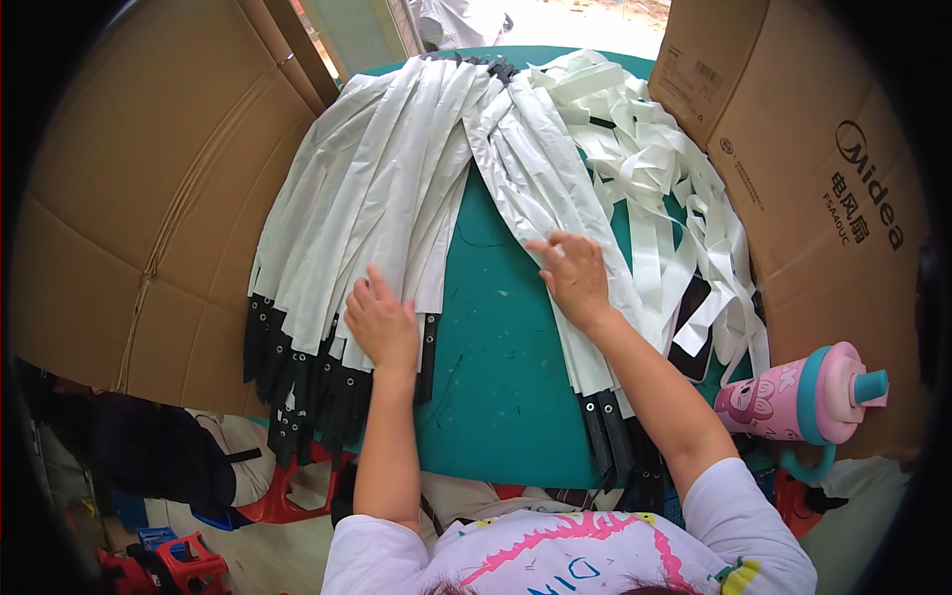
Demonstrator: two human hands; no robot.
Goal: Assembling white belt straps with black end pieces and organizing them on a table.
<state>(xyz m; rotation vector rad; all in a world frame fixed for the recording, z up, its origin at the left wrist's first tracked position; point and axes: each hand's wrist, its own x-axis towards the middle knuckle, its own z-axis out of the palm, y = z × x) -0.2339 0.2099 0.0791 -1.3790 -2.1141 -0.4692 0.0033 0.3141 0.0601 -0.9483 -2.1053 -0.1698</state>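
Note:
My left hand (382,322) rests on a broad fanned bundle of long white folded strips (367,169), its fingers apart and grasping nothing. Black end tabs with metal eyelets (297,367) hang at the near end of that bundle. Over a narrower bundle of the same white strips (545,159) lies my right hand (575,273), fingers loosely bent and apart. Its black eyelet tabs (607,431) reach the near table edge. Both bundles come together at the far side, where more black ends (496,69) show.
Loose white tape (684,169) is heaped on the right of the green table (486,327), partly over a dark phone (691,327). A pink tumbler (793,397) lies at the right edge. Cardboard panels (129,198) wall both sides. Red stools (297,496) stand below.

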